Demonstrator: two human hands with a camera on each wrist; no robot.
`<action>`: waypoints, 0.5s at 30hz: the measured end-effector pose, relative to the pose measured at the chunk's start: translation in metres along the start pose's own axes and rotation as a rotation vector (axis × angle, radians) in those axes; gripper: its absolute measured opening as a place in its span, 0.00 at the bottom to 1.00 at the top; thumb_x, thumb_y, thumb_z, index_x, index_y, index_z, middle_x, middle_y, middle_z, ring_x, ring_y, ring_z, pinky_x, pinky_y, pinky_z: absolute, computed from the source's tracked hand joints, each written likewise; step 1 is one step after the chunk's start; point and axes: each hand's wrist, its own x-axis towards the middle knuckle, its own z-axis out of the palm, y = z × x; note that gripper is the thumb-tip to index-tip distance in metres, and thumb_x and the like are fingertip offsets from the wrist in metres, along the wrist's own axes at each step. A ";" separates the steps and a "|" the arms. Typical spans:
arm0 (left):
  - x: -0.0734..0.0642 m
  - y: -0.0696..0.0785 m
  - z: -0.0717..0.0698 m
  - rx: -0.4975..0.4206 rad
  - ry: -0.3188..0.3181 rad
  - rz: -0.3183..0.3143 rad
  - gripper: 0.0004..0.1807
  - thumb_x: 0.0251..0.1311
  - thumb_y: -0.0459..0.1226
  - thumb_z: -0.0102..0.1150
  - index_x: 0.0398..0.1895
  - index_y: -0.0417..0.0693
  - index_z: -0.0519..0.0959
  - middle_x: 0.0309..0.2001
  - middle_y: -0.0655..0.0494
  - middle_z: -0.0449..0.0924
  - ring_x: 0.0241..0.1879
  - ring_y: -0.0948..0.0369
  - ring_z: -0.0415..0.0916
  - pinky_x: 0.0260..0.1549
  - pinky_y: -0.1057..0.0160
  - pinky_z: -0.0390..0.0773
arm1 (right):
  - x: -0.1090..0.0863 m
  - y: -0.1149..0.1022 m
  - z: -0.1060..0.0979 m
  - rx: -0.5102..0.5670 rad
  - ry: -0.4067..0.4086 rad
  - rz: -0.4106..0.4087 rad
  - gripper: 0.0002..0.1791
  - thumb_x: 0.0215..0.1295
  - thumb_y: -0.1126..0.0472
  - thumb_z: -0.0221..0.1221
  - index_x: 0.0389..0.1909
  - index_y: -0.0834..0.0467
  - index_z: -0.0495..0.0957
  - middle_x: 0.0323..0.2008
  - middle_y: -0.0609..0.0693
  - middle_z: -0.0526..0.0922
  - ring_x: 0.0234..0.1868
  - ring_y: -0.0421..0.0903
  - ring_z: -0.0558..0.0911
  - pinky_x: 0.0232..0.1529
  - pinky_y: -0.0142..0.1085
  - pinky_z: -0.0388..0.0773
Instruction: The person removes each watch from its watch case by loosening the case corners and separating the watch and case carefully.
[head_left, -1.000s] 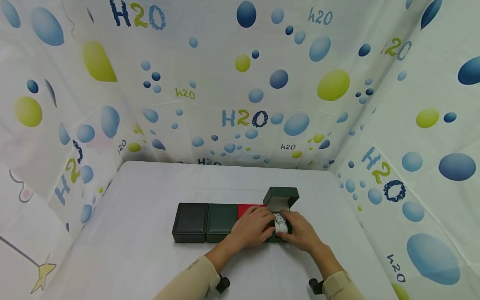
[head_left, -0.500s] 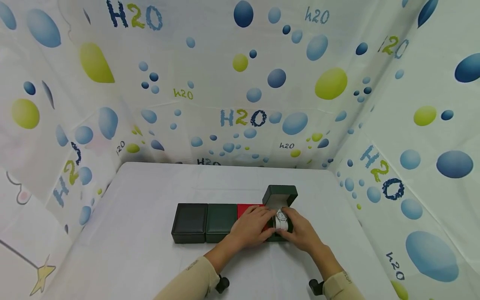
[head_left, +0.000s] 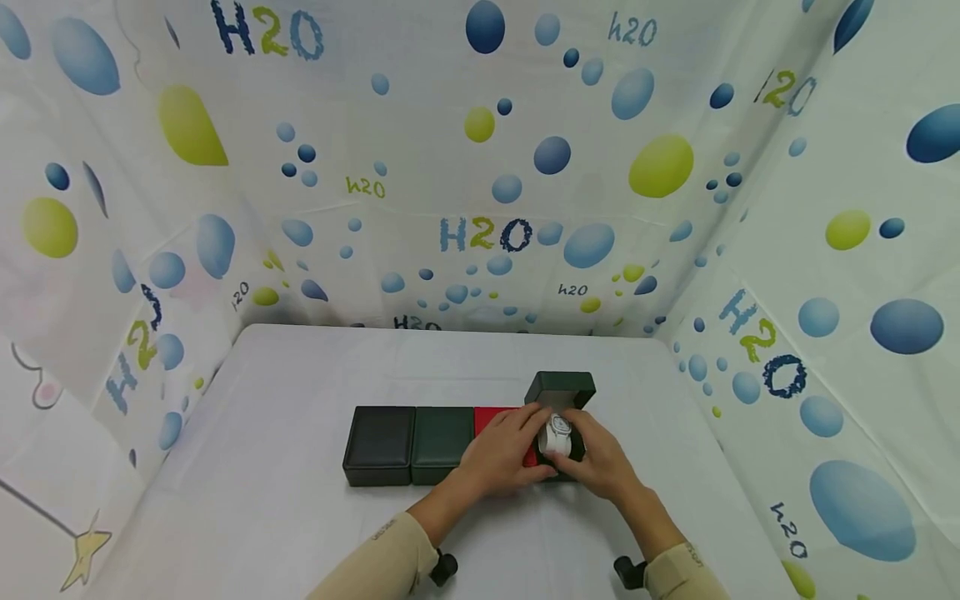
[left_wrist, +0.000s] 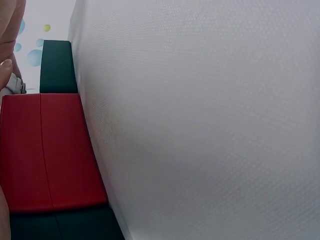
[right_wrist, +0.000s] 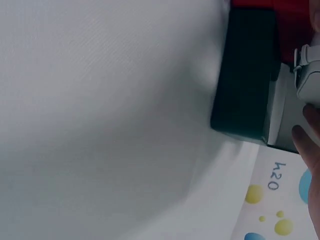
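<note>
A white-strapped wristwatch [head_left: 557, 435] is between both hands over a dark green box, whose lid [head_left: 561, 388] stands raised behind it. My right hand [head_left: 602, 458] grips the watch from the right, thumb in front and fingers behind. On the other side, my left hand [head_left: 498, 450] holds the watch's left edge with its fingers, its thumb low in front. In the right wrist view, the strap's buckle [right_wrist: 298, 61] shows at the watch's back, with the box's pale lining [right_wrist: 290, 112] behind. The left wrist view shows just a bit of the watch [left_wrist: 16, 85] beyond the red box [left_wrist: 60, 150].
Left of the open box, a red box [head_left: 492, 418], a closed green box [head_left: 442, 442] and a closed black box [head_left: 379, 442] stand side by side. They sit on a white-covered table [head_left: 285, 500]. Patterned cloth walls [head_left: 420, 183] rise behind and at both sides.
The watch has shifted slightly left and come up toward the hands. My left fingers have moved up and farther round its left side, near the lid.
</note>
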 end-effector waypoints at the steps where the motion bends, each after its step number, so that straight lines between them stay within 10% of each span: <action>1: 0.000 0.000 0.000 -0.004 0.011 -0.002 0.50 0.64 0.66 0.62 0.82 0.57 0.57 0.77 0.56 0.65 0.75 0.59 0.65 0.75 0.54 0.66 | 0.001 -0.002 0.000 0.004 0.000 -0.012 0.36 0.59 0.51 0.76 0.65 0.58 0.74 0.60 0.51 0.81 0.55 0.45 0.82 0.55 0.49 0.83; 15: -0.001 -0.002 -0.004 -0.145 0.092 -0.019 0.45 0.62 0.52 0.69 0.79 0.49 0.61 0.72 0.53 0.70 0.64 0.57 0.77 0.66 0.57 0.77 | 0.011 -0.015 0.002 0.004 -0.002 -0.045 0.37 0.60 0.48 0.75 0.67 0.54 0.73 0.63 0.48 0.80 0.57 0.44 0.81 0.58 0.48 0.83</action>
